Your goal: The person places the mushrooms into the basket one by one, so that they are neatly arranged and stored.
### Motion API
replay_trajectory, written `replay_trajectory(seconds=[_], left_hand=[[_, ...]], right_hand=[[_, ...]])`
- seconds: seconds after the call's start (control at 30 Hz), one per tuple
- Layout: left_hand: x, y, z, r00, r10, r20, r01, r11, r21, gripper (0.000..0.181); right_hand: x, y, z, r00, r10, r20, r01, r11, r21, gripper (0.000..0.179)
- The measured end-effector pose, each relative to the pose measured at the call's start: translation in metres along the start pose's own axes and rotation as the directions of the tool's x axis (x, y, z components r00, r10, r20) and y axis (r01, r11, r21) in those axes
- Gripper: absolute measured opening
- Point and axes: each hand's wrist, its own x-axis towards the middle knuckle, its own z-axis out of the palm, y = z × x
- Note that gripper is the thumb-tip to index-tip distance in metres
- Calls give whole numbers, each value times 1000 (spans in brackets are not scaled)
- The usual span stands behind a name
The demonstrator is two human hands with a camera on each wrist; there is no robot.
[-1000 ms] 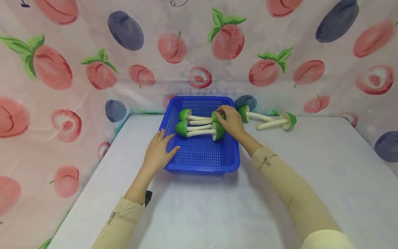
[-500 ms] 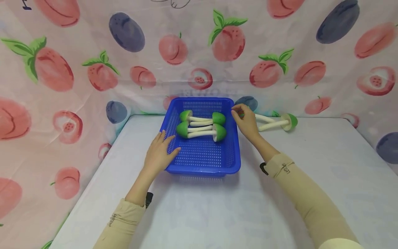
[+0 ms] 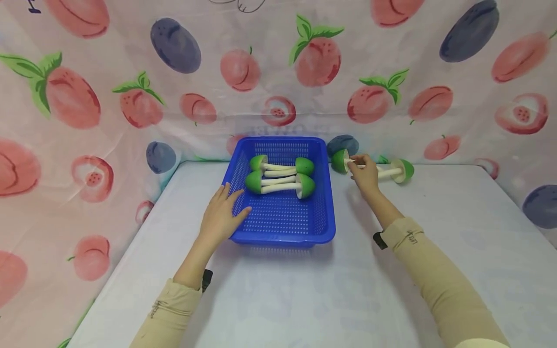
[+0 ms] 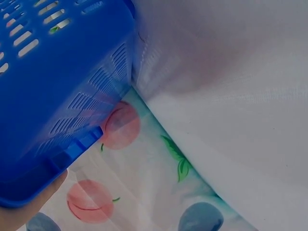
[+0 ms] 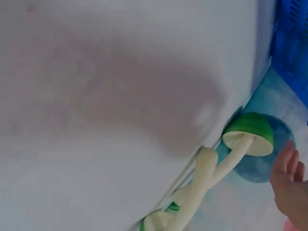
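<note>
A blue perforated plastic basket [image 3: 278, 237] stands on the table, with several green-capped toy mushrooms [image 3: 278, 189] lying inside it. My left hand [image 3: 219, 212] rests on its left rim, fingers spread and thumb over the interior; in the left wrist view a finger [image 4: 48, 195] lies along the rim. To the right of the basket are two more mushrooms, one cap-left [image 3: 340, 161] and one cap-right [image 3: 403, 170], stems crossing. My right hand [image 3: 366, 175] is over their stems in the head view. In the right wrist view its bent fingers [image 5: 287, 161] appear apart from the mushroom [image 5: 252, 130].
A white cloth covers the table [image 3: 278, 299]. Behind and to the left rises a fruit-printed cloth backdrop [image 3: 243, 106], close behind the basket and the loose mushrooms.
My right hand has left the mushroom in the basket and moved right, across the rim, to the loose mushrooms. The left hand and basket have stayed in place.
</note>
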Motion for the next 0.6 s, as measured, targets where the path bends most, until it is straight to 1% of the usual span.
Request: replay_trajectory(seconds=[0.1, 0.2, 0.27, 0.33, 0.4, 0.43, 0.5, 0.6], left_hand=[[-1, 1, -1, 1000, -3, 0, 3, 1000, -3, 60], [-1, 1, -2, 1000, -10, 1, 10, 1000, -12, 60], [0, 1, -1, 1000, -14, -1, 14, 1000, -20, 60], [0, 1, 0, 1000, -13, -2, 13, 1000, -24, 60], [1, 1, 1, 1000, -11, -4, 11, 1000, -26, 59], [1, 1, 1, 1000, -9, -7, 9, 1000, -27, 59], [1, 1, 2, 1000, -5, -10, 4, 1000, -27, 59], [0, 1, 4, 1000, -6, -7, 5, 1000, -30, 59]], right_hand=[[1, 3, -8, 990, 128, 55, -131, 990, 57, 37], [1, 5, -16, 972, 223, 81, -232, 963, 138, 29], [2, 7, -22, 954, 284, 101, -298, 935, 192, 23], [3, 9, -28, 928, 352, 121, -372, 895, 247, 26], [4, 11, -33, 897, 416, 152, -443, 844, 303, 38], [5, 12, -36, 878, 448, 168, -478, 812, 333, 46], [7, 14, -40, 835, 517, 191, -545, 724, 423, 56], [9, 18, -46, 769, 601, 216, -613, 600, 513, 62]])
